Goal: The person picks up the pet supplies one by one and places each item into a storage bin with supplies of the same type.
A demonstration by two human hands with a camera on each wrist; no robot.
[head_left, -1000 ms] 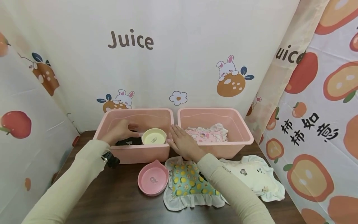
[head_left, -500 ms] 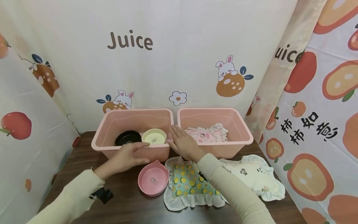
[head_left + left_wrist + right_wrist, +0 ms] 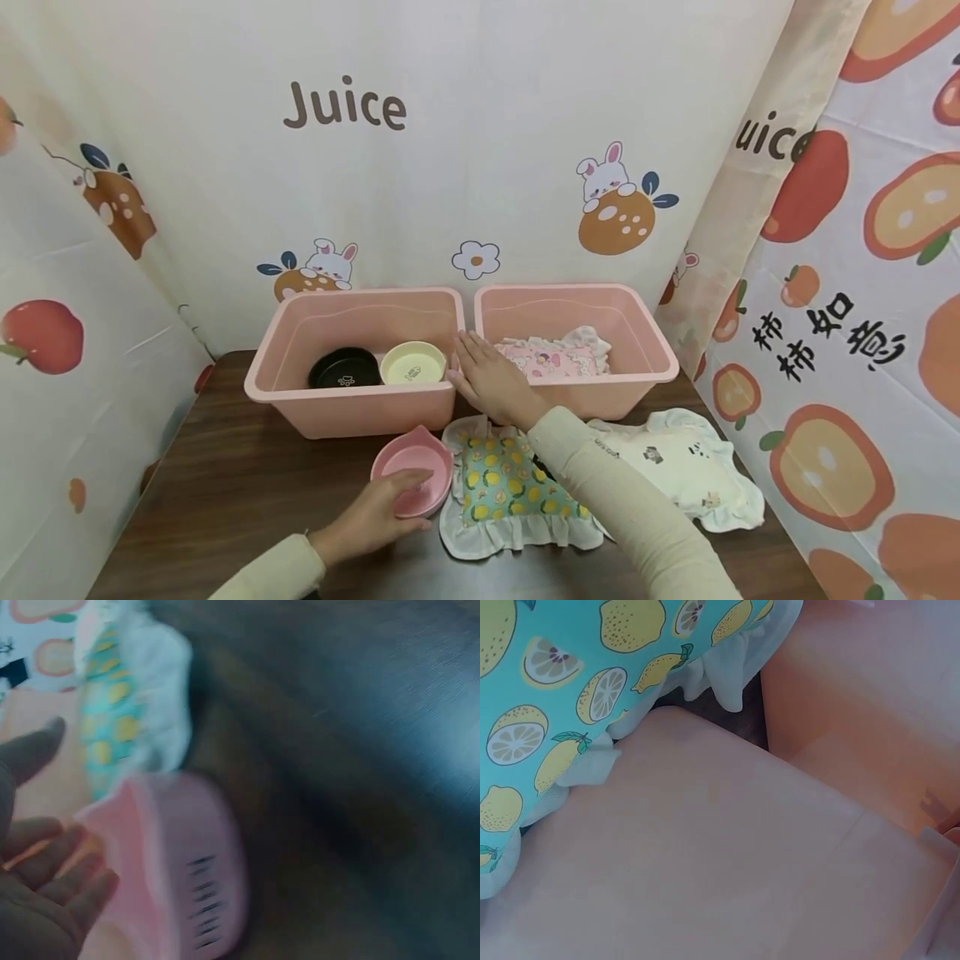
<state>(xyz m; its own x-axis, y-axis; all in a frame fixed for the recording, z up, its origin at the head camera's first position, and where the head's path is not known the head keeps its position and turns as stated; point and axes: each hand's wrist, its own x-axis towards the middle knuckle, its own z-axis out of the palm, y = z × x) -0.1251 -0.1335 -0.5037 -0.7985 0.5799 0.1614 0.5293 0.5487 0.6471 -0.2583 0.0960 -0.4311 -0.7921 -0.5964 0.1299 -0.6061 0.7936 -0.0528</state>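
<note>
I see my left hand (image 3: 369, 518) wide at the pink cat-eared bowl (image 3: 411, 458); right hand (image 3: 493, 382) straight-fingered beside the left tub (image 3: 367, 417); bowl probably light, stiff; rim looks best to grip.

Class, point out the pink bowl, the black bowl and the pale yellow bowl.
Pink bowl (image 3: 187, 832), left wrist view: outer wall.
Black bowl (image 3: 343, 365), head view: inside surface.
Pale yellow bowl (image 3: 415, 365), head view: inside surface.

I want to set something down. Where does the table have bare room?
Free: the table between the left bin, the pink bowl and the left sleeve. Crowded: right of the bowl, where the lemon pillow and the white pillow lie, partly hidden by the right sleeve.
</note>
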